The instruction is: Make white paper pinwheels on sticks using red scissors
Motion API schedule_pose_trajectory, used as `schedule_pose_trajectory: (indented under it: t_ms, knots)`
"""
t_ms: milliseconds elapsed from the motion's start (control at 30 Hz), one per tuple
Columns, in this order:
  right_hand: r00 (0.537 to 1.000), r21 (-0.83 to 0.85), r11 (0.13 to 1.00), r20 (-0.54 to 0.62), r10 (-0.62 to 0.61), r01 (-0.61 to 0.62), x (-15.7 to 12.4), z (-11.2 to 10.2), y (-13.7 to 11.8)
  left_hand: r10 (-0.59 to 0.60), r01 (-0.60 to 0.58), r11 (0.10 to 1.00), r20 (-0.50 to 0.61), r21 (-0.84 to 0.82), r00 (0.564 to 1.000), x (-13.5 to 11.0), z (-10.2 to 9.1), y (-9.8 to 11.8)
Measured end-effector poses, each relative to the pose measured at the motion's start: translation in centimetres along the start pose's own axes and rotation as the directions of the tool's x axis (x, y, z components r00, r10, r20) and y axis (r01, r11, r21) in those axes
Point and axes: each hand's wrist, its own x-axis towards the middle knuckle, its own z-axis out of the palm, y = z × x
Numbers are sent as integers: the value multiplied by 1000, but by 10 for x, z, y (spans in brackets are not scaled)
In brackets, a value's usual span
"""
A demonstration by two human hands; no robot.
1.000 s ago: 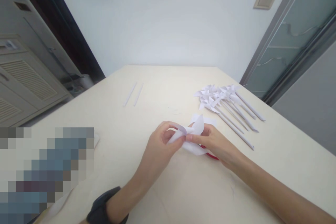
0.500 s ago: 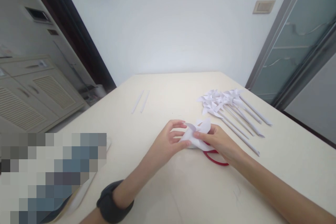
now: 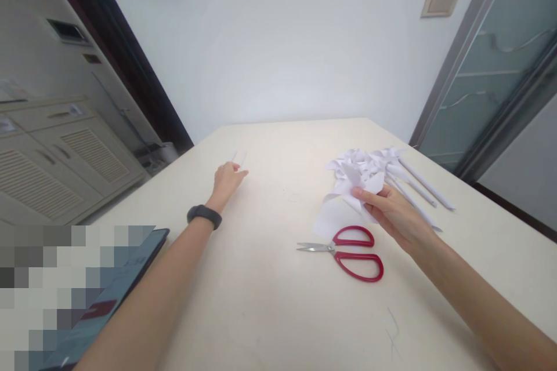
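Note:
My right hand (image 3: 391,211) pinches a folded white paper pinwheel head (image 3: 354,185) and holds it just above the table. My left hand (image 3: 227,179) is stretched far forward over two thin white paper sticks (image 3: 238,157), fingers bent down onto them; whether it grips one is hidden. A black band sits on my left wrist. Red-handled scissors (image 3: 348,250) lie on the table below my right hand, with a white paper sheet (image 3: 328,221) beside them.
Several finished paper pinwheels on sticks (image 3: 404,177) lie in a pile at the right of the cream table (image 3: 270,301). A dark tablet-like object (image 3: 122,284) rests at the left edge. Cabinets stand to the left, a glass door to the right.
My left hand let go of the folded paper and reached forward-left to the sticks. My right hand lifted the paper rightward, uncovering the scissors.

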Motion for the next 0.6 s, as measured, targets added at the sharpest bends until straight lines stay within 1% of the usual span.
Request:
schedule_pose_trajectory:
  t_ms: [100,167,233,300,367,400,467,533,600]
  knots:
    - [1000,22,1000,23,-5,4,2,-3,3,-12,13,998,-21,60,1000,4,6,-4]
    - [998,41,999,64,-7,5,2,-4,6,-20,20,998,7,65,1000,2,9,-4]
    - [996,68,998,88,-12,6,2,-5,7,-32,29,999,80,44,996,-5,11,-1]
    - [993,97,995,117,-4,-8,3,-6,7,-41,43,999,199,-2,979,-16,10,5]
    - [988,134,990,154,12,-32,4,-7,6,-33,63,995,345,-76,938,-35,9,14]
    - [986,155,987,167,17,-43,5,-6,7,-11,71,989,420,-128,907,-47,8,21]
    - [983,198,979,182,19,-55,4,-3,9,64,94,964,559,-248,826,-76,8,34]
    - [980,233,971,197,11,-57,2,3,12,163,113,919,625,-378,763,-107,8,47]
    - [973,252,965,230,6,-66,-3,10,15,241,120,870,625,-478,742,-133,7,56]
